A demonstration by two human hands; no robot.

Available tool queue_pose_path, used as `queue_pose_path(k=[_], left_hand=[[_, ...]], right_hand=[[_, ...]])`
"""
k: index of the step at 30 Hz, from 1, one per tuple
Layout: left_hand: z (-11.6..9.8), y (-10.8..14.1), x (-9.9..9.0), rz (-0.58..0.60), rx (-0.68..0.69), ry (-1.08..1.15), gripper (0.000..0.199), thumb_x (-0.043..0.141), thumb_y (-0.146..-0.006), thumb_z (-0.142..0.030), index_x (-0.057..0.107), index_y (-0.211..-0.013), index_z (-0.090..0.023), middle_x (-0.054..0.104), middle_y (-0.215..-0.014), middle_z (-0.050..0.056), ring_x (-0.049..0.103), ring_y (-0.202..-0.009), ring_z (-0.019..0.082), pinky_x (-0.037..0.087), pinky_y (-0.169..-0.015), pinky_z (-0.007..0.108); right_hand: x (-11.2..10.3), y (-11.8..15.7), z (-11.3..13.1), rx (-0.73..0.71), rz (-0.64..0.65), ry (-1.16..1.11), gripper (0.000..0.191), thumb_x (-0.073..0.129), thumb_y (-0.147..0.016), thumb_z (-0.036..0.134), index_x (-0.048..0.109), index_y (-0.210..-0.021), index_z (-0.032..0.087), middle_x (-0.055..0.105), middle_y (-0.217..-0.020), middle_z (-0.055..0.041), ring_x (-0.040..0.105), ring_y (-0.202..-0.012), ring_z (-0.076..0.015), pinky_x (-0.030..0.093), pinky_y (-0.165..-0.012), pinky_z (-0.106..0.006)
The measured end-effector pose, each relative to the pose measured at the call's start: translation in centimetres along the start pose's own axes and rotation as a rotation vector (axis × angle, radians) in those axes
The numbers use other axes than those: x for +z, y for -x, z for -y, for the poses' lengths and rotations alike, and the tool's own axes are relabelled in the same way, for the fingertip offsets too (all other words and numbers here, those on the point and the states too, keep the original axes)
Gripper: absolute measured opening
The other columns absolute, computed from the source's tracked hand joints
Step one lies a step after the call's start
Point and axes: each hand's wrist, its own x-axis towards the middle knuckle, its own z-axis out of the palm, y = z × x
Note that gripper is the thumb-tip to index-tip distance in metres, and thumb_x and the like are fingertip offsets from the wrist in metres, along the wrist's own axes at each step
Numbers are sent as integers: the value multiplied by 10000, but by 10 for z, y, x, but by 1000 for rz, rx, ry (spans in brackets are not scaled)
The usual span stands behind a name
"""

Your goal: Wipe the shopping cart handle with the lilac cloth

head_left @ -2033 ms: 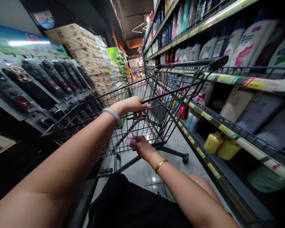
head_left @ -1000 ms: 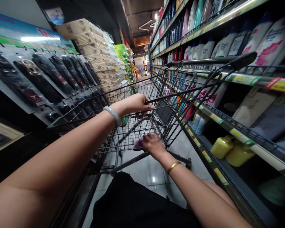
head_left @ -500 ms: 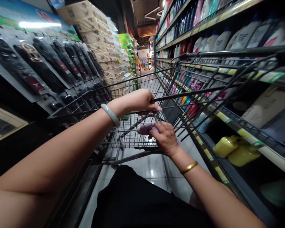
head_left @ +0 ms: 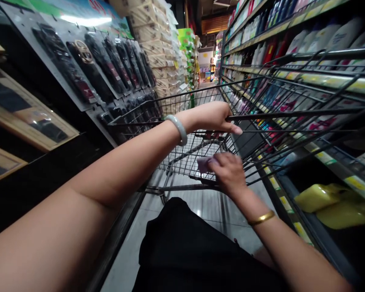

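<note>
A black wire shopping cart [head_left: 182, 156] stands in front of me, its basket crossing the middle of the view. My left hand [head_left: 217, 115], with a pale bangle at the wrist, is closed on the cart's dark rail; its fingers curl under and the thumb points right. Lower and closer to me, my right hand [head_left: 231, 172] has its fingers closed round a crumpled purple cloth [head_left: 206, 164]. A gold bangle [head_left: 262, 218] circles that wrist. The cloth shows in front of the cart's wire mesh; whether it touches the wires I cannot tell.
Packaged belts [head_left: 91, 69] hang on a rack at the left, above boxed goods [head_left: 33, 109]. Stacked packs [head_left: 158, 52] stand beyond. Shelves of bottles [head_left: 337, 38] line the right, with yellow containers [head_left: 319, 197] low down. The tiled floor [head_left: 197, 211] runs ahead.
The view has swung left, so the cart, shelves and both arms appear farther right. My left hand keeps its hold on the rail, and the purple cloth is still in my right hand.
</note>
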Motion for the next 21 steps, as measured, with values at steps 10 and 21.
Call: queue_pose_path(k=[10, 21], left_hand=[[9, -10, -6, -42, -87, -76, 863, 241, -994, -792, 715, -630, -170, 674, -635, 77, 578, -629, 168, 420, -748, 326], [27, -20, -9, -51, -82, -250, 794, 231, -1016, -716, 840, -973, -209, 760, -784, 78, 648, -721, 202, 381, -700, 294]], right_hand=[[16, 3, -20, 3, 103, 7, 156, 662, -1005, 206, 787, -923, 253, 764, -1083, -49, 546, -1031, -225, 346, -857, -367], [-4, -7, -54, 121, -29, 97, 237, 565, -1037, 189, 776, -973, 275, 753, -1148, -45, 524, -1071, -238, 373, -875, -381]])
